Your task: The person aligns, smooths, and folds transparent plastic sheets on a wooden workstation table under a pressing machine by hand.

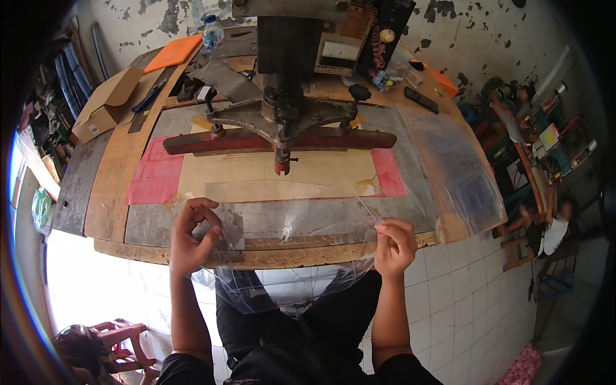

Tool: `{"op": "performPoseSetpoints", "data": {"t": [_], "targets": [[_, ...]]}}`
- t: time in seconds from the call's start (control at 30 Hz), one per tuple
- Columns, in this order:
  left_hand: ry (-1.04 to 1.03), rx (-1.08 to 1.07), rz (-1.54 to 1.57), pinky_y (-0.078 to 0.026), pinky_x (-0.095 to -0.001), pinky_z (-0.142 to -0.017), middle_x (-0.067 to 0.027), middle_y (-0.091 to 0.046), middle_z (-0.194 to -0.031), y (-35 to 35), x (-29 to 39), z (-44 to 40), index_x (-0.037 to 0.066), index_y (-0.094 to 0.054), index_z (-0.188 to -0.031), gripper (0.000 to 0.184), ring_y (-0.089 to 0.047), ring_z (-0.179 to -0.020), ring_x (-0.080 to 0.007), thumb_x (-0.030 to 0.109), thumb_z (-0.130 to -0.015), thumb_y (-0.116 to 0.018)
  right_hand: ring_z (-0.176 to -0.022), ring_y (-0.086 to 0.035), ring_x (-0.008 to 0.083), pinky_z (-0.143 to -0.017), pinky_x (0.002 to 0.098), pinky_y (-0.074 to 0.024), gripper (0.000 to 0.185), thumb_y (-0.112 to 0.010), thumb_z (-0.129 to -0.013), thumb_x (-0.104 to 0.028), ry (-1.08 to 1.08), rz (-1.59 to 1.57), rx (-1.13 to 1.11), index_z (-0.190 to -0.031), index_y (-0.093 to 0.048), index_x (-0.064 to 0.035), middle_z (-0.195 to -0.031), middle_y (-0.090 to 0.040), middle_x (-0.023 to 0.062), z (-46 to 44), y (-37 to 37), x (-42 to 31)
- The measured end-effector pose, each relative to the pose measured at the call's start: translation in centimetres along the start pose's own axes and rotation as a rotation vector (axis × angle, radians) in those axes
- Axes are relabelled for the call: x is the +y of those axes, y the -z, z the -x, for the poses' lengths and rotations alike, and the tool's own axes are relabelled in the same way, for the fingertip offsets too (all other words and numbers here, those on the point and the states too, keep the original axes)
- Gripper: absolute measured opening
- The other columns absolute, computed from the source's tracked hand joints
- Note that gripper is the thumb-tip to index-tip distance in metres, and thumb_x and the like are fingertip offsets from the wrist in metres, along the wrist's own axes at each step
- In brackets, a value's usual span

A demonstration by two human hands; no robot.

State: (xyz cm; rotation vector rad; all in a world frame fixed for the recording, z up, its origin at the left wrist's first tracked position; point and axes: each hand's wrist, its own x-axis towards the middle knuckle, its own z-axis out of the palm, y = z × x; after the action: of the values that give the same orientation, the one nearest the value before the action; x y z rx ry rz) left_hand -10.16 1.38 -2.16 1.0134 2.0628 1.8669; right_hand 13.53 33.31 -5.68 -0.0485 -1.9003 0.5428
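Observation:
A clear plastic sheet (289,228) is stretched between my hands at the bench's front edge, its lower part hanging over my lap. My right hand (394,245) pinches the sheet's right edge between thumb and fingers. At the left edge, my left hand (194,239) is curled round the sheet, thumb toward the fingers; the exact contact is hard to see through the clear film. Just beyond the sheet lies a yellowish mat (237,170) over a pink sheet (156,170). Above them stands a press head (282,115) with a long red bar (340,139).
A stack of clear sheets (459,170) lies at the bench's right. A cardboard box (106,112), an orange folder (173,52) and a water bottle (213,33) stand at the back left. A dark handheld device (421,100) rests back right. Another person (555,234) is at far right.

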Motion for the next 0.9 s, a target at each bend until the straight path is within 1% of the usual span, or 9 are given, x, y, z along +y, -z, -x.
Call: {"op": "performPoseSetpoints", "data": {"t": [0.27,0.33,0.53,0.63,0.77,0.8,0.83,0.87,0.9], "targets": [[-0.02,-0.003,-0.005,-0.048,-0.03,-0.089,-0.0026,-0.063,-0.08,0.1,-0.3,0.0,0.0,-0.057,-0.125,0.041,-0.064,-0.081,-0.0127,-0.002,-0.084,-0.064,-0.09,-0.07,0.0234,-0.075,0.0325,-0.061,0.025,-0.073,-0.092,0.014,0.005,0.004,0.008,-0.109,-0.07,-0.0039,-0.106,-0.07,0.0135,0.1,-0.1,0.0],[-0.022,-0.005,-0.003,-0.048,-0.03,-0.089,-0.0026,-0.063,-0.081,0.1,-0.4,0.0,0.0,-0.057,-0.125,0.041,-0.064,-0.081,-0.0126,-0.002,-0.084,-0.064,-0.089,-0.074,0.0252,-0.076,0.0324,-0.0595,0.026,-0.077,-0.088,0.014,-0.025,0.01,0.041,-0.105,-0.073,-0.0052,-0.102,-0.074,0.0122,0.0,-0.2,-0.2],[-0.012,-0.001,-0.03,-0.048,-0.03,-0.092,-0.0026,-0.064,-0.081,0.1,-0.4,0.1,0.0,-0.057,-0.125,0.039,-0.064,-0.084,-0.0119,-0.001,-0.087,-0.067,-0.088,-0.074,0.0251,-0.076,0.0334,-0.0593,0.026,-0.077,-0.088,0.014,-0.012,0.032,0.035,-0.105,-0.072,-0.0048,-0.1,-0.074,0.012,-0.2,-0.2,-0.4],[-0.007,0.018,-0.037,-0.048,-0.0291,-0.092,-0.0019,-0.065,-0.081,0.2,-0.4,0.2,0.0,-0.059,-0.127,0.04,-0.065,-0.085,-0.0117,-0.001,-0.088,-0.069,-0.087,-0.073,0.0249,-0.077,0.0338,-0.0587,0.025,-0.076,-0.089,0.014,-0.04,0.016,0.051,-0.106,-0.071,-0.0038,-0.099,-0.074,0.0119,0.0,-0.2,-0.2],[0.015,0.008,-0.066,-0.049,-0.0276,-0.09,-0.0014,-0.067,-0.081,0.3,-0.2,0.2,0.0,-0.06,-0.139,0.05,-0.066,-0.084,-0.0107,0.0,-0.09,-0.071,-0.087,-0.072,0.025,-0.078,0.034,-0.0579,0.023,-0.075,-0.09,0.013,-0.079,-0.012,0.055,-0.107,-0.07,-0.0026,-0.099,-0.074,0.0122,0.2,-0.3,-0.1],[0.019,0.01,-0.06,-0.049,-0.0272,-0.09,-0.0013,-0.068,-0.08,0.3,-0.3,0.2,0.0,-0.06,-0.143,0.054,-0.066,-0.084,-0.0102,0.0,-0.091,-0.071,-0.087,-0.072,0.0253,-0.079,0.0343,-0.0577,0.022,-0.075,-0.091,0.012,-0.125,-0.024,0.082,-0.107,-0.07,-0.0021,-0.099,-0.074,0.0123,0.6,-0.4,0.2],[0.024,0.026,-0.07,-0.049,-0.0272,-0.09,-0.0013,-0.068,-0.08,0.3,-0.2,0.3,0.0,-0.06,-0.143,0.054,-0.066,-0.084,-0.0102,0.0,-0.091,-0.071,-0.087,-0.072,0.0255,-0.079,0.0346,-0.0574,0.022,-0.074,-0.092,0.012,-0.171,-0.039,0.108,-0.108,-0.07,-0.0017,-0.099,-0.074,0.0124,0.9,-0.6,0.5],[0.025,0.023,-0.082,-0.049,-0.0264,-0.086,-0.0007,-0.067,-0.08,0.3,-0.1,0.2,-0.001,-0.058,-0.146,0.056,-0.065,-0.083,-0.0098,0.003,-0.092,-0.073,-0.087,-0.072,0.0238,-0.078,0.0342,-0.0592,0.02,-0.073,-0.094,0.01,-0.169,-0.055,0.097,-0.112,-0.069,0.0002,-0.102,-0.072,0.013,1.1,-0.6,0.8],[0.027,0.02,-0.094,-0.05,-0.0257,-0.082,-0.0002,-0.067,-0.08,0.3,0.1,0.2,-0.002,-0.056,-0.148,0.058,-0.065,-0.082,-0.0094,0.007,-0.093,-0.075,-0.087,-0.072,0.0238,-0.078,0.0342,-0.0592,0.02,-0.073,-0.094,0.01,-0.168,-0.075,0.09,-0.112,-0.069,0.0002,-0.102,-0.072,0.013,1.3,-0.7,0.8]]}}
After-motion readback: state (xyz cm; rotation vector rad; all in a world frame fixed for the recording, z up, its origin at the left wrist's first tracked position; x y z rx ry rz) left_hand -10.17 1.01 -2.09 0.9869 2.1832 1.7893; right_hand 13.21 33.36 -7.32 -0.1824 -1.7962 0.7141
